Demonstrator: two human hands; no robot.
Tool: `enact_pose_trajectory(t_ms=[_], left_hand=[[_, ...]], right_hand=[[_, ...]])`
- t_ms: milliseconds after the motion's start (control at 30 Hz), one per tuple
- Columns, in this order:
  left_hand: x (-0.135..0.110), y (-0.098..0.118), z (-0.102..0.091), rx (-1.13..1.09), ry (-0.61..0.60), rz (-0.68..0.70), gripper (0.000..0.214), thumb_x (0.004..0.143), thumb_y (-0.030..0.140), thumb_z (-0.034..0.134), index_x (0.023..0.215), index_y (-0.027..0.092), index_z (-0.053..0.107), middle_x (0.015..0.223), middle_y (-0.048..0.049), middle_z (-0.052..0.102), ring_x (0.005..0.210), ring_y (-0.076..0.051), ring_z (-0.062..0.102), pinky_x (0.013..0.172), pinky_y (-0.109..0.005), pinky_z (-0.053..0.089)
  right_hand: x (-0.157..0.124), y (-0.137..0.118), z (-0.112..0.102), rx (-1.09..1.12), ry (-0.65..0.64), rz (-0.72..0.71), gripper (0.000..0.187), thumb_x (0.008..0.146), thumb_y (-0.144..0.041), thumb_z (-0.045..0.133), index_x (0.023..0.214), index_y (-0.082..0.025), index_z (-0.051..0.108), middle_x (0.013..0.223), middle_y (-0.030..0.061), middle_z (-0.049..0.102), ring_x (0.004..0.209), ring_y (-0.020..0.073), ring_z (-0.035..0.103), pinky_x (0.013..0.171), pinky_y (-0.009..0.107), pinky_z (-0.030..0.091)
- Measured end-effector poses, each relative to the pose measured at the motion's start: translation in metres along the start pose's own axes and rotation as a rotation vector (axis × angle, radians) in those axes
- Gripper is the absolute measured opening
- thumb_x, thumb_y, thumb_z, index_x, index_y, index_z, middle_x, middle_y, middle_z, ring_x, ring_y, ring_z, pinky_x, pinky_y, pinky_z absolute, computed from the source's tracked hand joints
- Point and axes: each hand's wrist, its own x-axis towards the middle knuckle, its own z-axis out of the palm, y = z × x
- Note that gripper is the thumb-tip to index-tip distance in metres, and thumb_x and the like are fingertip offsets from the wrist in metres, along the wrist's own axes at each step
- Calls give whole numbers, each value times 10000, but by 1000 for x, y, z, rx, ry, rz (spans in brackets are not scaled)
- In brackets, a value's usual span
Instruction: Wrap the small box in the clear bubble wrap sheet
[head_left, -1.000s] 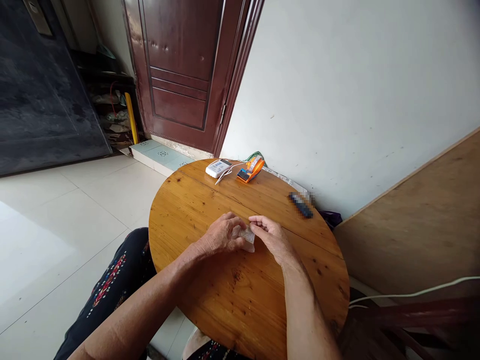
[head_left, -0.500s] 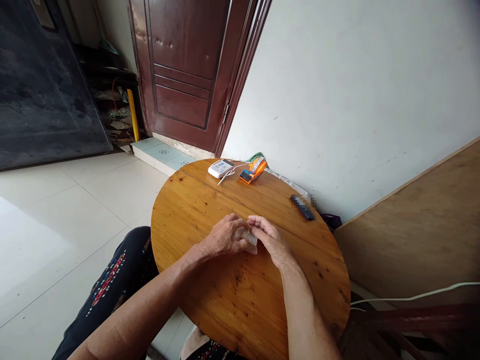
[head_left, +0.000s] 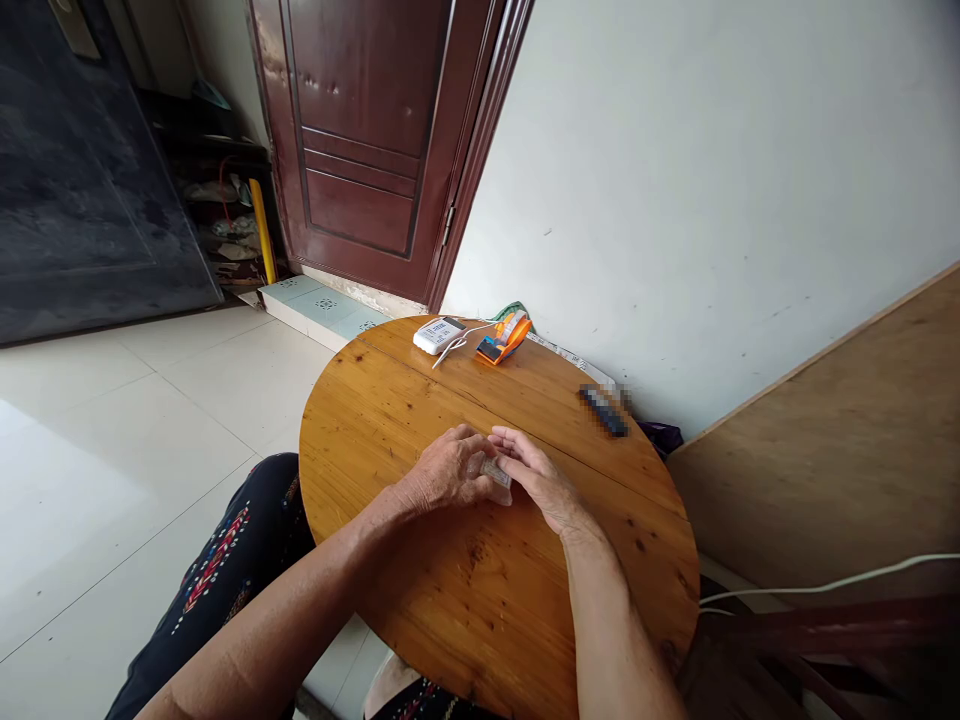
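Note:
A small, pale, partly see-through plastic case or packet (head_left: 498, 484) is held low over the round wooden table (head_left: 375, 420). My left hand (head_left: 453, 468) closes on it from the left, its thumb along the near side and its fingers bent over the far side. From the right, my right hand (head_left: 531, 474) meets it, thumb against the top and fingers curled beyond it. Much of the small object is covered by my fingers, and I cannot make out exactly what it is.
Toward the table's far edge lie a white device with a cord (head_left: 439, 336) and an orange tape dispenser (head_left: 504, 338). A dark, pixelated oblong object (head_left: 603, 411) rests at the right. A white wall (head_left: 675, 200) and a brown door (head_left: 360, 150) stand behind.
The whole view has shifted slightly. Both hands keep nearly the same hold on the small see-through object.

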Motion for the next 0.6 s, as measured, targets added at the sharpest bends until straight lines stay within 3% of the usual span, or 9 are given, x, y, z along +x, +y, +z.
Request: enact_pose_trajectory(t_ms=[600], left_hand=[[0, -2, 1, -28, 2, -16, 414, 656, 425, 786, 1009, 230, 693, 1048, -43, 615, 942, -207, 607, 833, -310, 502]], right_hand=[[1, -4, -5, 167, 36, 33, 401, 653, -325, 717, 1045, -245, 687, 1141, 55, 699, 1136, 252, 601, 1033, 420, 415]])
